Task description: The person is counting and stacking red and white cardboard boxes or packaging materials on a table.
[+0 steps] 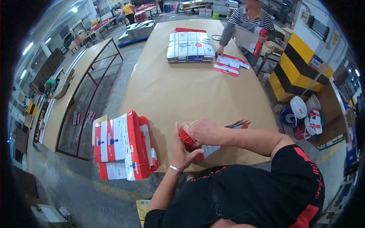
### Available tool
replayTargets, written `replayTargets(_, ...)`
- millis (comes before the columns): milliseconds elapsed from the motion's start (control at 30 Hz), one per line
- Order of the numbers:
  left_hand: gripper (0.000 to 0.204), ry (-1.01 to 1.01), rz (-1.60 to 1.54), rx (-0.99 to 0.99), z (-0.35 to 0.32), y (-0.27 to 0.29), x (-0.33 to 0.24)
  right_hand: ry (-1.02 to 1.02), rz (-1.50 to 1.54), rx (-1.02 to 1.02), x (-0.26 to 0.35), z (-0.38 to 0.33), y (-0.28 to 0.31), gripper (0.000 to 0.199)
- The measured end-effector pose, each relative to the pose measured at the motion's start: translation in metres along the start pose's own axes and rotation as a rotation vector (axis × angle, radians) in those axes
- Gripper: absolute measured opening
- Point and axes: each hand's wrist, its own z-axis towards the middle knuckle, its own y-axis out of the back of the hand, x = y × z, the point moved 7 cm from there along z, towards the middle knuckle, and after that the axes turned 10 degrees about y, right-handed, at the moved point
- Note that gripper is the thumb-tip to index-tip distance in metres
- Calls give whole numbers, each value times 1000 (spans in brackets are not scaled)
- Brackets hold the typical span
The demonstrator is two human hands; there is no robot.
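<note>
Right hand [203, 131] fingers curled shut on the top edge of a bundle of flat red-and-white cartons [192, 143], with a thin pale rubber band [191, 125] looped up off the fingers. Band looks stretched, but it's too thin here to be sure where it ends. Left hand [181, 150] clamps the same bundle from its 8 o'clock side: palm against the stack, thumb up along the red edges, silver bracelet [175, 168] on the wrist. The bundle stands on edge at the near rim of the big brown worktable [190, 91], right in front of the person's chest.

At 9 o'clock from the hands, close by: a pile of finished red-and-white carton bundles [123, 146], overhanging the table's near-left corner. At 3 o'clock, just past the right forearm, a few loose red flats [237, 124] lie on the table.

At 12 o'clock, well apart at the far end: a neat white carton stack [190, 46], loose red-and-white flats [230, 64] beside it, and a co-worker in a striped top [249, 21] with one hand on the table and a red object in the other.

At 2 to 3 o'clock, off the table: white buckets [300, 108] on the floor by a yellow-and-black striped pillar [300, 64].
</note>
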Motion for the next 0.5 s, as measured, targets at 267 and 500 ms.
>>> replayTargets(267, 79, -99, 173, 28, 4, 10, -41, 75, -78, 37, 4, -7, -5, 16)
replayTargets(500, 62, -68, 108, -134, -5, 3, -50, 19, -118, 72, 2, -11, -9, 21)
